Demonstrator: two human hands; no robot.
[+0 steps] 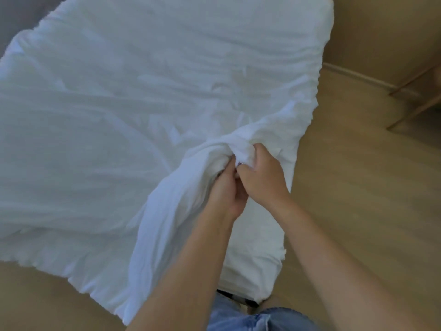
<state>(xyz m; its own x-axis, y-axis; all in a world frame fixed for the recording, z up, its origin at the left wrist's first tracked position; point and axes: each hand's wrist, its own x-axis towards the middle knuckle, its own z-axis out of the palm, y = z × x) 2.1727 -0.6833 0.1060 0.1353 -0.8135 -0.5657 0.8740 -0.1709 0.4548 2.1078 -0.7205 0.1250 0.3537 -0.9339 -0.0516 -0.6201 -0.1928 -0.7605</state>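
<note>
A large white sheet [133, 111] lies rumpled over a bed and fills most of the view. Near its right front corner the cloth is gathered into a raised bunch [229, 144]. My left hand [226, 189] grips that bunch from below, its fingers curled into the folds. My right hand [260, 173] grips the same bunch from the right, knuckles up, fingertips buried in the cloth. The two hands touch each other. A loose flap of the sheet [152, 247] hangs down toward me under my left forearm.
Light wooden floor [358, 187] runs along the right side and front of the bed. Wooden furniture legs [415, 91] stand at the far right by a beige wall [381, 32]. My blue jeans [257, 318] show at the bottom edge.
</note>
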